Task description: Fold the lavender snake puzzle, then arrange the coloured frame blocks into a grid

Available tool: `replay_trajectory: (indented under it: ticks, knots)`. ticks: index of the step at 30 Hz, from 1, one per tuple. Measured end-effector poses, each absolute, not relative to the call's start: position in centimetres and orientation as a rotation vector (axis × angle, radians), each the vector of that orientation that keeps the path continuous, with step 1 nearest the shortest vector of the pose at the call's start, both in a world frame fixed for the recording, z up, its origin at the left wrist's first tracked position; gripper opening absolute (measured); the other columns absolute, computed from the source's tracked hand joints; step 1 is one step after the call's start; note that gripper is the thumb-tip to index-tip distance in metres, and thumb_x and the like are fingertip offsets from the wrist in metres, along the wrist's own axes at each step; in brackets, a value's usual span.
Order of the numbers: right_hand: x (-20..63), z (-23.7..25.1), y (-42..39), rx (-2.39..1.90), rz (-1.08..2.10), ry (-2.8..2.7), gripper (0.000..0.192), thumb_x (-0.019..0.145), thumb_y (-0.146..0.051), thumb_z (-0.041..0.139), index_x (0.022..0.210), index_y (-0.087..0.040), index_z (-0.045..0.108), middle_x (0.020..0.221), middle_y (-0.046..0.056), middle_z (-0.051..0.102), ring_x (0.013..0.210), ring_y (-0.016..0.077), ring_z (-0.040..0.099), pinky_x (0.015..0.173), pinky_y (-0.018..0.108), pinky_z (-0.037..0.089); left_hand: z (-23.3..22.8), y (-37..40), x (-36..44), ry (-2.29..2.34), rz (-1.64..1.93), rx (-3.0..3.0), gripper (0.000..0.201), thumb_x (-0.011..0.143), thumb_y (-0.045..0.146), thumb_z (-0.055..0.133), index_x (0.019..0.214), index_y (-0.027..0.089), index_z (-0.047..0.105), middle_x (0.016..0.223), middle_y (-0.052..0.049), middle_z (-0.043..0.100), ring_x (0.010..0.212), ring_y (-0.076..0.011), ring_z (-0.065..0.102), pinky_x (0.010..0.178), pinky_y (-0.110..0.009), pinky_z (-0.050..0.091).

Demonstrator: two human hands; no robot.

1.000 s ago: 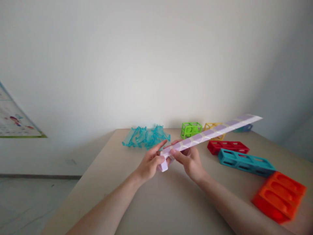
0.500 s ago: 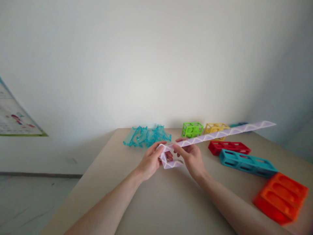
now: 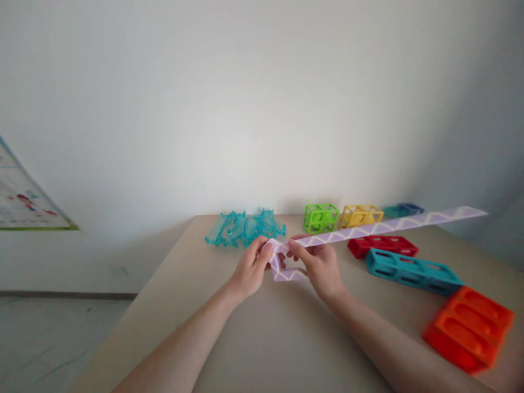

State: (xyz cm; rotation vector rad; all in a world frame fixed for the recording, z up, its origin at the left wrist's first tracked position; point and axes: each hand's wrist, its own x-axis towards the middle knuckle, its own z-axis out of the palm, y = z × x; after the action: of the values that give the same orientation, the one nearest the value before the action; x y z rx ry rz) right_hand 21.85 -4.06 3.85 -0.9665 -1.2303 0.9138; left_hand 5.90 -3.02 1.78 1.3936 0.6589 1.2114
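Both of my hands hold a purple and white snake puzzle (image 3: 347, 233) above the table. Its long straight part slants up to the right, past the coloured blocks. At the left end it bends down and back to the right in a hook shape. My left hand (image 3: 252, 267) pinches the bent corner between thumb and fingers. Just to the right, my right hand (image 3: 322, 266) grips the start of the straight part, thumb on top. The tip of the hook lies close to my right hand and is partly hidden there.
Behind my hands on the table (image 3: 164, 305) lie clear teal plastic pieces (image 3: 245, 228). To their right stand a green block (image 3: 321, 218), a yellow block (image 3: 360, 216) and dark blue pieces (image 3: 409, 209). Red (image 3: 382, 246), blue (image 3: 413, 270) and orange blocks (image 3: 469, 330) line the right side.
The straight part of the snake puzzle has swung so that its far tip sits further right and slightly lower. Both hands keep nearly the same place and grip.
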Motion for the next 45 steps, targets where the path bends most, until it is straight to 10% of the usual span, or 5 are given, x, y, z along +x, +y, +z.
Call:
replay_trajectory:
  ticks: [16, 26, 31, 45]
  knots:
    - [21.4, 3.4, -3.8, -0.81, 1.358, -0.79, 0.026, 0.063, -0.038, 0.079, 0.073, -0.016, 0.069, 0.075, 0.005, 0.07, 0.07, 0.0199, 0.062, 0.062, 0.03, 0.048, 1.5, -2.9, 5.5, 0.497, 1.286, 1.332, 0.023, 0.087, 0.04, 0.059, 0.103, 0.023, 0.063, 0.111, -0.005, 0.059, 0.104, -0.0184, 0.057, 0.09, -0.034, 0.048]
    - [21.8, 2.6, -3.9, -0.846, 1.08, -1.064, 0.023, 0.069, -0.041, 0.076, 0.068, -0.021, 0.064, 0.061, -0.003, 0.057, 0.059, 0.0143, 0.049, 0.06, 0.028, 0.038, 2.2, -2.7, 6.0, 0.482, 1.264, 0.83, 0.032, 0.078, 0.043, 0.07, 0.088, 0.013, 0.061, 0.079, -0.005, 0.067, 0.071, -0.0148, 0.066, 0.067, -0.028, 0.056]
    - [21.8, 1.7, -3.8, -0.904, 0.967, -1.102, 0.031, 0.076, -0.044, 0.07, 0.096, -0.022, 0.073, 0.083, 0.003, 0.068, 0.072, 0.0186, 0.057, 0.07, 0.033, 0.043, 2.7, -3.2, 6.1, 0.424, 1.191, 0.711, 0.019, 0.081, 0.031, 0.068, 0.087, 0.015, 0.06, 0.081, -0.004, 0.067, 0.071, -0.0152, 0.067, 0.071, -0.032, 0.058]
    - [21.3, 3.0, -5.1, -0.837, 1.019, -1.278, 0.022, 0.077, -0.036, 0.071, 0.097, -0.026, 0.072, 0.109, 0.005, 0.07, 0.095, 0.0235, 0.065, 0.086, 0.036, 0.05, 3.0, -3.9, 6.5, 0.424, 0.977, 0.609, 0.037, 0.085, 0.045, 0.06, 0.104, 0.012, 0.059, 0.092, -0.01, 0.07, 0.075, -0.0205, 0.069, 0.066, -0.038, 0.06]
